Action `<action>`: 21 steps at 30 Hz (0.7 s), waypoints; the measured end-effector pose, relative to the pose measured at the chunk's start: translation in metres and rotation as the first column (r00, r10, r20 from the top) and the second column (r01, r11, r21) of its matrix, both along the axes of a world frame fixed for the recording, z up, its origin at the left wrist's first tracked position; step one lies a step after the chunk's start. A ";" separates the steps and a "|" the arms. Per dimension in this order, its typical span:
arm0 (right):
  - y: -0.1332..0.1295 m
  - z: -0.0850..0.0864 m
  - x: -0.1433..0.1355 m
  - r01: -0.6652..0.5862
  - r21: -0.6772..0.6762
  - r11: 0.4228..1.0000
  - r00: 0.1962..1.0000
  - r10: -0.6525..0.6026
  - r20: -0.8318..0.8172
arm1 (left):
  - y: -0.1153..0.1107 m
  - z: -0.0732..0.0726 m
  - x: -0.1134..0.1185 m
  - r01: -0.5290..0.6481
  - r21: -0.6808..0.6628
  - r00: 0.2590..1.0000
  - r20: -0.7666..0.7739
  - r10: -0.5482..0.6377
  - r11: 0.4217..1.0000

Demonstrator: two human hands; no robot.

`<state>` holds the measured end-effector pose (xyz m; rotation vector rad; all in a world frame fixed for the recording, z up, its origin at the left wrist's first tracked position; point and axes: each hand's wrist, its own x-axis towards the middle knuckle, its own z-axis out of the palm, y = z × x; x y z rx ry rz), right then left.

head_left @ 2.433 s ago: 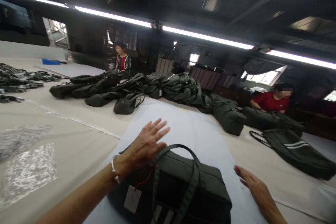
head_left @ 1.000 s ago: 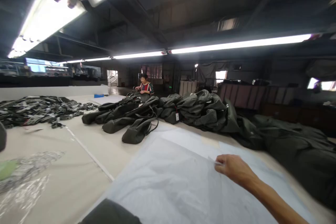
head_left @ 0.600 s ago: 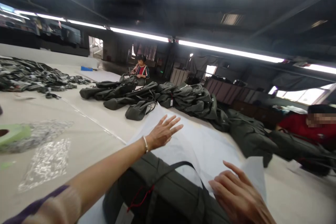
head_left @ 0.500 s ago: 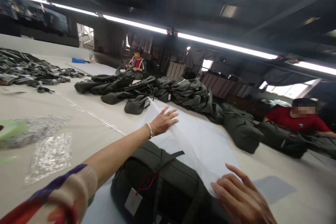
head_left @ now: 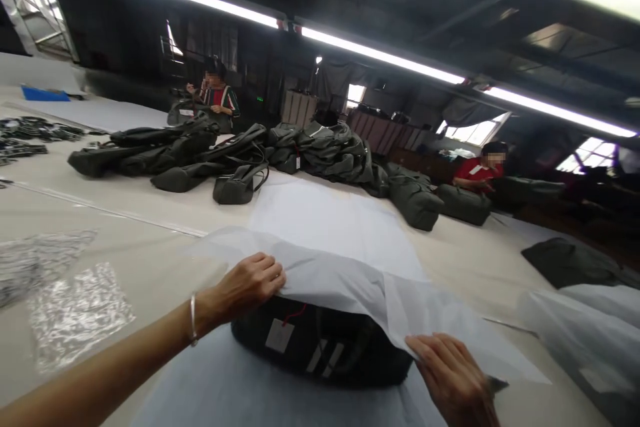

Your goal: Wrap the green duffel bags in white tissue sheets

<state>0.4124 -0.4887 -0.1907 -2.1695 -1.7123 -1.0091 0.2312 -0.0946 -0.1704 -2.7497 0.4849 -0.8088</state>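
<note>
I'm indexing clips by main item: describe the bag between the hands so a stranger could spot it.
On the near side of the pale table, the left hand and right hand hold a thin white sheet. The dark bag lies between them, showing a white tag and two pale stripes. Unlike the bags heaped farther back, it is partly covered by the sheet.

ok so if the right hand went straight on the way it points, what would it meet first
The right hand would most likely press into the white paper whose edge it holds, then the dark bag beneath; how near the bag's end lies is hard to judge from this view.
</note>
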 end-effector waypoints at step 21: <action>0.003 -0.026 -0.003 0.021 0.110 0.994 0.996 -0.030 0.084 | 0.000 -0.053 -0.040 -0.064 -0.067 0.998 -0.010 0.063 0.996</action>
